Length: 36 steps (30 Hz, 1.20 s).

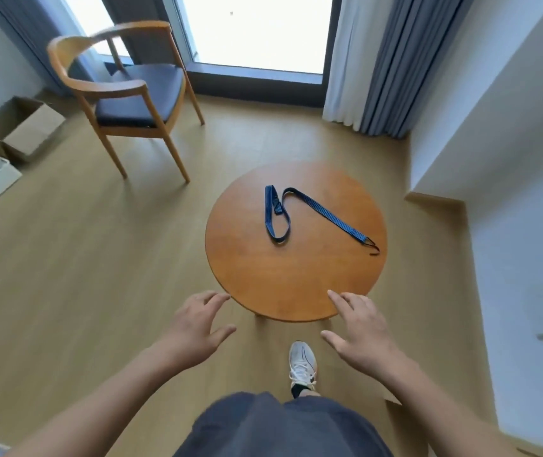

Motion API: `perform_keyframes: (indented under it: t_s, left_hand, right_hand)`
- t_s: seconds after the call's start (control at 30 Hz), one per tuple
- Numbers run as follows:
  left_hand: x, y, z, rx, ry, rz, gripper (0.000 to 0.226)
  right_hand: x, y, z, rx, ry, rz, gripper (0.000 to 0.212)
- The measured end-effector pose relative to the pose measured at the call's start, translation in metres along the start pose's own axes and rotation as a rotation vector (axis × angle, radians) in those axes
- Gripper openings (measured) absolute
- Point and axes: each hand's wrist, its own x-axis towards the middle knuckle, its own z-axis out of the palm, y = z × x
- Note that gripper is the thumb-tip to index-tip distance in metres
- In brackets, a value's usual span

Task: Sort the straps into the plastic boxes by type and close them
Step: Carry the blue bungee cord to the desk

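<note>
Both hands are hovering with fingers spread, holding nothing — the left hand point(197, 328) just off the round table point(263, 275), the right hand point(359, 331) over its near edge. A blue strap point(326, 216) is lying on it beyond both hands.

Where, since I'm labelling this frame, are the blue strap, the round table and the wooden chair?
blue strap point(327, 214): head view, middle of its straight run.
round table point(283, 278): head view, bare tabletop.
wooden chair point(138, 90): head view, dark seat cushion.
</note>
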Motion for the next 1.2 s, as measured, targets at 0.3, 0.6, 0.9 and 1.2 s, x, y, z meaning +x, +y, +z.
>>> perform_keyframes:
  t_s: [0.3, 0.6, 0.9, 1.2]
  left_hand:
    - [0.104, 0.009, -0.036, -0.043, -0.058, 0.016, 0.069]
    - [0.214, -0.057, -0.068, -0.073, -0.210, 0.016, 0.071]
    - [0.290, -0.129, -0.074, -0.004, -0.418, 0.072, 0.074]
    - [0.337, -0.111, -0.085, -0.058, -0.504, 0.396, 0.116]
  right_hand:
    - [0.120, -0.014, -0.034, -0.055, -0.143, -0.054, 0.081]
    - [0.245, -0.063, -0.005, -0.002, -0.335, 0.182, 0.076]
    - [0.364, -0.092, 0.071, 0.031, -0.523, 0.434, 0.087]
    - [0.343, -0.167, 0.010, 0.876, -0.608, 0.238, 0.031]
